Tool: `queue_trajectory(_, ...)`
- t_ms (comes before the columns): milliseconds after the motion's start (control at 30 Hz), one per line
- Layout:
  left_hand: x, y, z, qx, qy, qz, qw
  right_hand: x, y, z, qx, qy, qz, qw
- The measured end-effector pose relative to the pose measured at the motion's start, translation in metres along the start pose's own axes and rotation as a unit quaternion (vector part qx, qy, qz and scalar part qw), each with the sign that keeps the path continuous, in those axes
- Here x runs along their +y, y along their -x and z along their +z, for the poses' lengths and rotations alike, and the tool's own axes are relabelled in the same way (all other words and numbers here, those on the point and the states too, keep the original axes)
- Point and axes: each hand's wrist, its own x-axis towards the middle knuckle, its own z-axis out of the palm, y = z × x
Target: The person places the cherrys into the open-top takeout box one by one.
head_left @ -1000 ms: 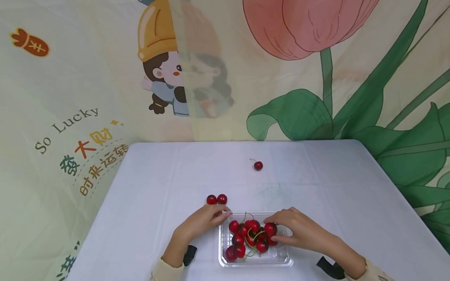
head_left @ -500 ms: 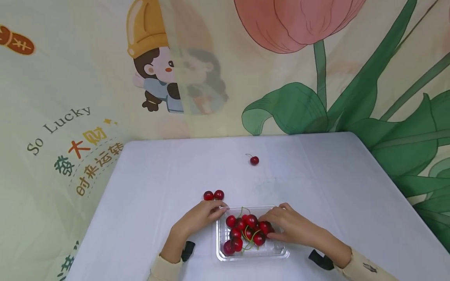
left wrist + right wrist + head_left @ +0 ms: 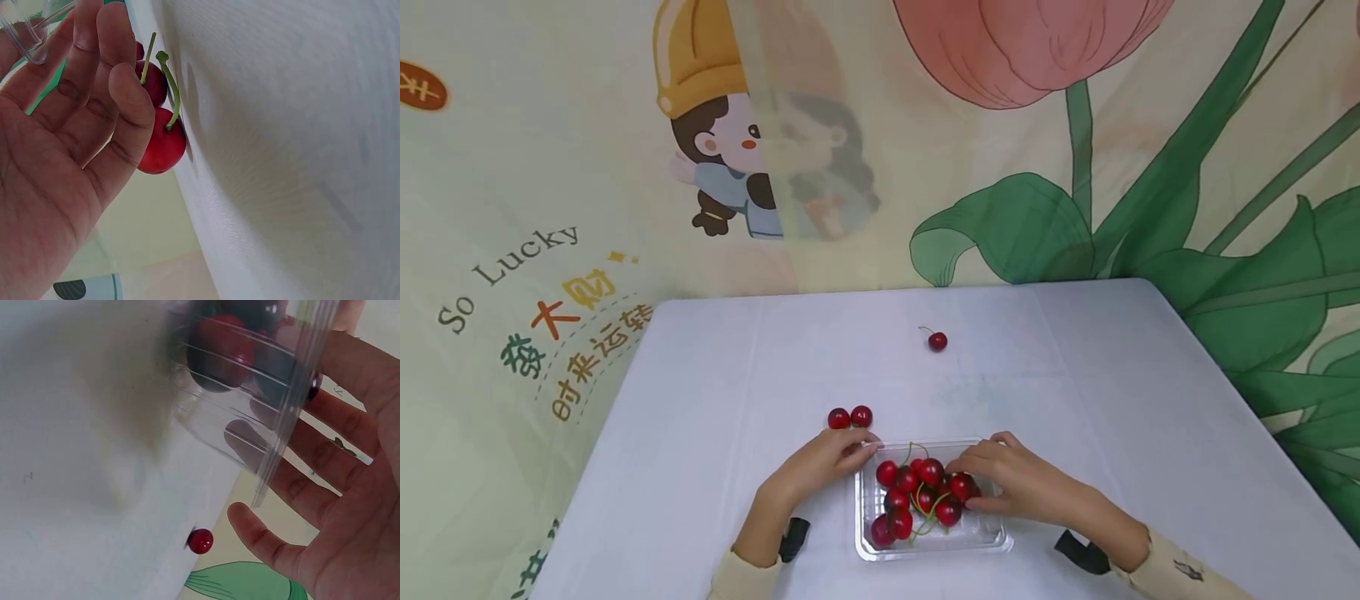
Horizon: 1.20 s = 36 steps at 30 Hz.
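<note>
A clear plastic container [image 3: 932, 553] stands near the front of the table, with several dark red cherries [image 3: 899, 500] and green stems in it. My left hand [image 3: 816, 468] holds the container's far left corner, thumb and forefinger at the rim. My right hand [image 3: 1022, 482] reaches over the right side, its fingertips and thumb around a cherry [image 3: 961, 486] in the pile. Just beyond my left hand lie two cherries [image 3: 861, 416] on the cloth; in the left wrist view their stems show beside the little finger, the nearer cherry [image 3: 164, 147] close against it.
A single cherry [image 3: 937, 341] with its stem lies farther back on the white cloth-covered table [image 3: 737, 358]. Behind the table hangs a printed backdrop [image 3: 865, 267] with a tulip and a cartoon figure. Black straps [image 3: 1081, 552] sit at both wrists.
The head view has shifted a little. My right fingers have closed in slightly around the cherry at the right of the pile. The left hand stays at the container's corner.
</note>
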Motion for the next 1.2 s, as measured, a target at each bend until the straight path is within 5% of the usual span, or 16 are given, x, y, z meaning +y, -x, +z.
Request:
queue_trajectory(367, 0.001, 0.003, 0.001, 0.003, 0.001, -0.001, 1.0, -0.001, 0.001, -0.011, 0.033, -0.003, -0.007, 0.999)
queue_trajectory(667, 0.001, 0.004, 0.0, 0.0, 0.006, 0.002, 1.0, 0.005, -0.007, -0.042, 0.068, 0.016, 0.007, 0.998)
queue_trajectory(900, 0.0, 0.005, 0.0, 0.005, -0.001, 0.006, 1.0, 0.02, -0.023, -0.065, 0.127, 0.017, 0.0, 0.992)
queue_trajectory(1200, -0.003, 0.004, 0.002, 0.008, 0.004, 0.012, 0.9999, 0.054, -0.061, -0.076, 0.137, -0.024, 0.057, 0.989)
